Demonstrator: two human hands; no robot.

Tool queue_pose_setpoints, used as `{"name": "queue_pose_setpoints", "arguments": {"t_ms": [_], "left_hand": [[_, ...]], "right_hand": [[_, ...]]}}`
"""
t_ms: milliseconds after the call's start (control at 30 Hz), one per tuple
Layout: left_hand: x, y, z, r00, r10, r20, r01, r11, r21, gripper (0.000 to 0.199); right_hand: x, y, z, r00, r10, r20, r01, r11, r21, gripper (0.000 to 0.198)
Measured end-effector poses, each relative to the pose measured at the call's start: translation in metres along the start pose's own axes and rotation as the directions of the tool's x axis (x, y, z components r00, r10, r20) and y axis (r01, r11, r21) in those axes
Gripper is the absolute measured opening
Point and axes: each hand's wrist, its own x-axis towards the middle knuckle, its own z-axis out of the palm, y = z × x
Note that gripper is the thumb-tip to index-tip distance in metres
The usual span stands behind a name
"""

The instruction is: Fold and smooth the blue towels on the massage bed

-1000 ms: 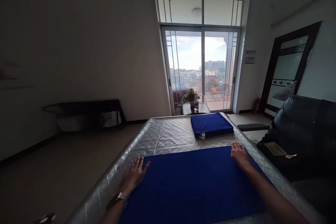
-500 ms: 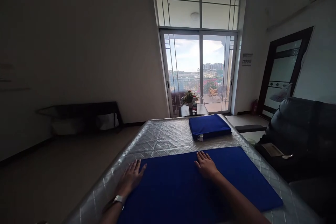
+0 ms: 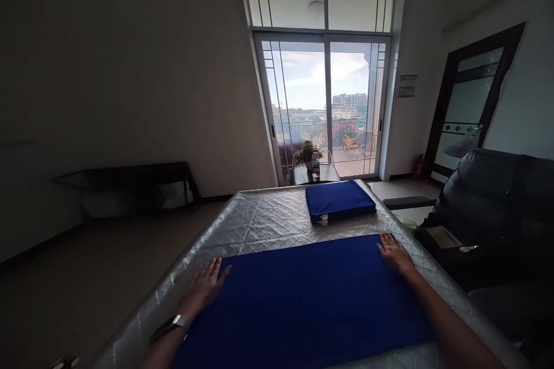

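Head view: a flat blue cloth (image 3: 303,300) lies directly ahead of the person, on the silver quilted cover (image 3: 268,216), and spans the space between the two hands. Its long axis appears to run left to right, at a slight slant; the far edge sits higher in view at the right end. Part of its near edge shows at lower right; the lower left part runs out of view.

Left hand (image 3: 205,285): laid over the left edge near the far left corner, palm down, thumb spread inward onto the cloth. A wristband (image 3: 178,321) is fitted at this wrist. Right hand (image 3: 395,255): laid at the far right corner, palm down, fingertips at the far edge. Both hands are flat with fingers extended; neither shows a grasp. The left forearm angles inward from lower left; the right forearm reaches diagonally from lower right, across the right side of the cloth.

Beyond the far edge, and apart from it, rests a folded blue stack (image 3: 340,202). The right hand is the nearer to it. Farther back stand a bottle (image 3: 315,167) and a potted plant (image 3: 306,151), before the glass sliding door (image 3: 303,86).
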Motion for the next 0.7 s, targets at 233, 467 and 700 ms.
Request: {"name": "queue_pose_setpoints", "arguments": {"t_ms": [233, 467, 700], "left_hand": [[0.006, 0.108, -0.041, 0.997, 0.042, -0.06, -0.041, 0.999, 0.017, 0.078], [-0.011, 0.258, 0.004, 0.815, 0.566, -0.121, -0.577, 0.811, -0.096, 0.056], [-0.005, 0.188, 0.007, 0.908, 0.417, -0.047, -0.42, 0.904, -0.082, 0.057]], "right_hand": [[0.002, -0.002, 0.007, 1.0, -0.001, -0.029, 0.002, 0.999, 0.033, 0.067], [0.003, 0.0, 0.006, 0.999, 0.007, -0.033, -0.006, 0.999, 0.038, 0.067], [0.001, -0.002, 0.003, 0.999, 0.001, -0.038, -0.001, 1.0, 0.018, 0.068]]}}
